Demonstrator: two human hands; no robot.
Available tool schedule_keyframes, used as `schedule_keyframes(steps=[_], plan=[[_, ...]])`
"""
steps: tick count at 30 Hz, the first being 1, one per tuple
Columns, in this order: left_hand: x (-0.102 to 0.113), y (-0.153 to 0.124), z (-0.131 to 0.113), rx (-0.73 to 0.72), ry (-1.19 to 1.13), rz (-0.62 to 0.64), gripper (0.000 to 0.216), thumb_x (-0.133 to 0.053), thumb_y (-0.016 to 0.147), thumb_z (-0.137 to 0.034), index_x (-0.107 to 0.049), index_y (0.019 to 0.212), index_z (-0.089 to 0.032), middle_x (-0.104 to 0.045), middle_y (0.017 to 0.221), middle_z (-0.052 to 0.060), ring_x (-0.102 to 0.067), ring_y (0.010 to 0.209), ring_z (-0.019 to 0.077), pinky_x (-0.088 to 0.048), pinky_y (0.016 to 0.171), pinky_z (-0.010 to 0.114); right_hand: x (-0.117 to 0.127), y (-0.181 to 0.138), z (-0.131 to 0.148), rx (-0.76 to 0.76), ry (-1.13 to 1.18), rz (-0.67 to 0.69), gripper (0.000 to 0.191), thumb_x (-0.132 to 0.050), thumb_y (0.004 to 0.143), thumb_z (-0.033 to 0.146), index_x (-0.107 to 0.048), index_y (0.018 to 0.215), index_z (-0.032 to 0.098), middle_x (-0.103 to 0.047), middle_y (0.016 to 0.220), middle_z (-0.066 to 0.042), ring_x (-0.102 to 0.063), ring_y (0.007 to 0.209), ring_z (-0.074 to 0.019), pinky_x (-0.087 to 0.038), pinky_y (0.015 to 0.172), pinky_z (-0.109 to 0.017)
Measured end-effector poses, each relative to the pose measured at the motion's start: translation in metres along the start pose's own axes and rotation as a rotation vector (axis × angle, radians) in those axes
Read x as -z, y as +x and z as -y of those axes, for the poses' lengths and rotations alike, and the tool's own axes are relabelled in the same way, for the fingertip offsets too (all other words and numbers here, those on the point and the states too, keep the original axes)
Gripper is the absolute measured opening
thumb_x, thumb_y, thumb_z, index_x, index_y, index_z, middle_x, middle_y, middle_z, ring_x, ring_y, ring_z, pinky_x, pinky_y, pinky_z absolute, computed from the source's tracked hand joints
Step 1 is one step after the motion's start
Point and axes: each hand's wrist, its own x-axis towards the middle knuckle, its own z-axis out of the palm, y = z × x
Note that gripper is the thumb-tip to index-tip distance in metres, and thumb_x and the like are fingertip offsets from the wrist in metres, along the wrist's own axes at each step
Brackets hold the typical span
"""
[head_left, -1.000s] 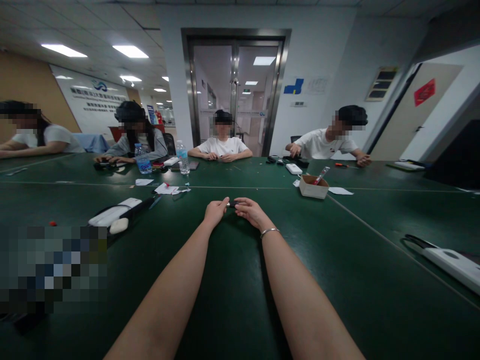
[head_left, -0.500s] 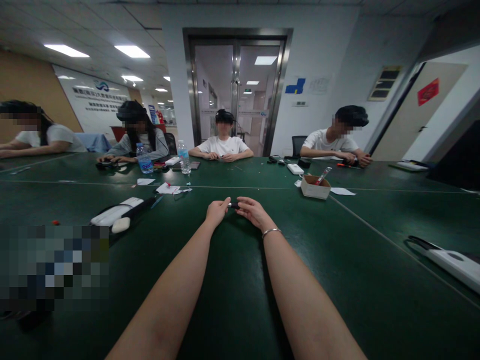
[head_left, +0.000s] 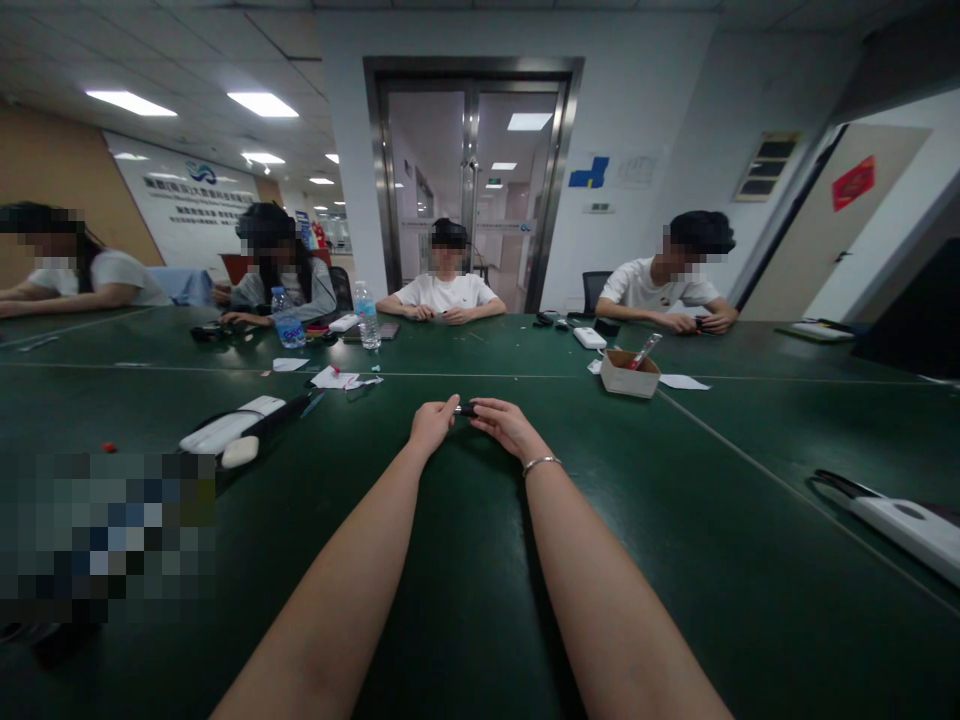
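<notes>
Both my hands meet over the green table point(head_left: 480, 620), around a small black cylinder with a silvery end point(head_left: 466, 409). My left hand point(head_left: 433, 424) pinches the silvery end between thumb and fingers. On the other side, the fingers of my right hand point(head_left: 508, 424) close on the black part. A metal bracelet point(head_left: 541, 464) circles my right wrist. The object is too small for me to tell its exact kind, and my fingers cover part of it.
To the left lie a white power bank point(head_left: 232, 424) and a pale rounded item point(head_left: 240, 452). Paper scraps point(head_left: 334, 377) and two water bottles point(head_left: 367, 316) are farther off. A small box point(head_left: 630, 374) stands right of centre. Several people sit around the table.
My hands stay almost in place, the right fingers shifting slightly along the black cylinder. Across the table at right, a person's hands have drawn together, and the orange item there no longer shows.
</notes>
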Motion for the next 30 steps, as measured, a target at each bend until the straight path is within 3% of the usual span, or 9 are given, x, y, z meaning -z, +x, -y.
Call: schedule_keyframes(steps=[7, 30], plan=[[0.0001, -0.0019, -0.0031, 0.007, 0.008, -0.005, 0.057, -0.04, 0.078, -0.065, -0.053, 0.051, -0.017, -0.048, 0.043, -0.001, -0.045, 0.045, 0.0131, -0.033, 0.053, 0.026, 0.0, 0.0005, 0.0006, -0.005, -0.008, 0.017, 0.017, -0.068, 0.073, 0.005, -0.068, 0.089, 0.011, -0.068, 0.073, -0.005, -0.064, 0.058, -0.0101, -0.055, 0.058, -0.019], [0.0018, -0.0041, -0.0064, 0.011, -0.004, 0.004, 0.055, -0.04, 0.08, -0.063, -0.054, 0.052, -0.018, -0.05, 0.045, -0.001, -0.046, 0.045, 0.0134, -0.035, 0.054, 0.027, -0.0011, -0.0024, 0.0025, 0.001, -0.024, 0.021, 0.02, -0.064, 0.075, 0.002, -0.066, 0.092, 0.012, -0.067, 0.074, -0.005, -0.065, 0.063, -0.0109, -0.057, 0.063, -0.02]])
